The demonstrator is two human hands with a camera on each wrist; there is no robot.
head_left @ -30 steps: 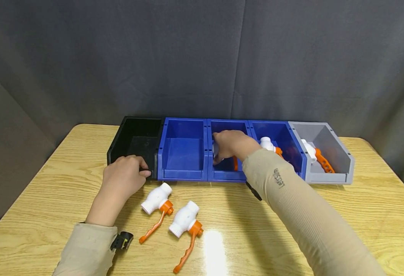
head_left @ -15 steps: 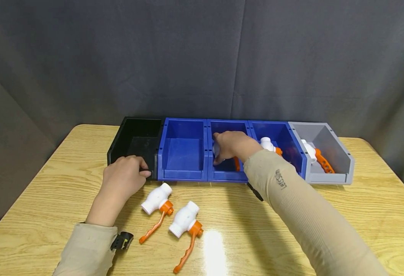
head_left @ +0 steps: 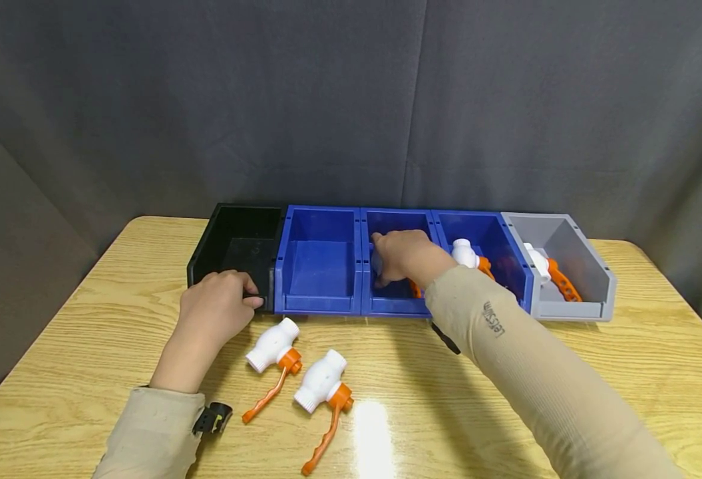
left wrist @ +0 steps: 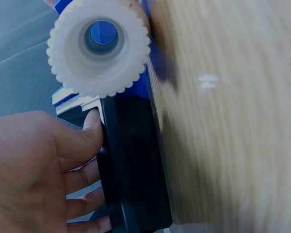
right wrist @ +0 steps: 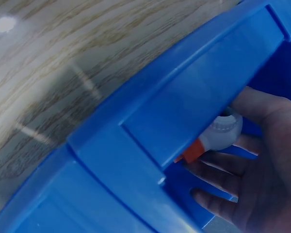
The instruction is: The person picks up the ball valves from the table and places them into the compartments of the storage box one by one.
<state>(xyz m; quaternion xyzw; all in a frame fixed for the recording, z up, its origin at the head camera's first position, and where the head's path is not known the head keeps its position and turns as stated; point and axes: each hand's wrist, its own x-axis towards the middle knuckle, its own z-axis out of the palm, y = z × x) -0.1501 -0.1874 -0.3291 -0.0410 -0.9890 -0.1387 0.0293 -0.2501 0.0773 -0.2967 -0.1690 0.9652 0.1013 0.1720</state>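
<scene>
My left hand [head_left: 215,313] rests on the front rim of the black bin [left wrist: 133,165], thumb and fingertips on its edge. My right hand [head_left: 406,256] is down inside the middle blue bin [head_left: 395,306], holding a white ball valve [right wrist: 223,132] with an orange handle. Thumb and fingers lie around the valve's white body in the right wrist view; the head view shows only a bit of its orange handle [head_left: 415,289]. Two more ball valves lie on the table: one [head_left: 273,344] close to the left hand, another [head_left: 322,380] further right and nearer the front.
Left of the middle bin is another blue bin [head_left: 319,266]. To its right, a blue bin [head_left: 517,273] holds a ball valve [head_left: 464,253], and a grey bin [head_left: 602,293] at the row's end holds one [head_left: 563,279]. A dark curtain [head_left: 351,100] hangs behind the table [head_left: 105,319].
Inside the middle blue bin, the right hand has shifted slightly to the right, and the orange handle under it has moved a little the same way. The left hand has stayed still.
</scene>
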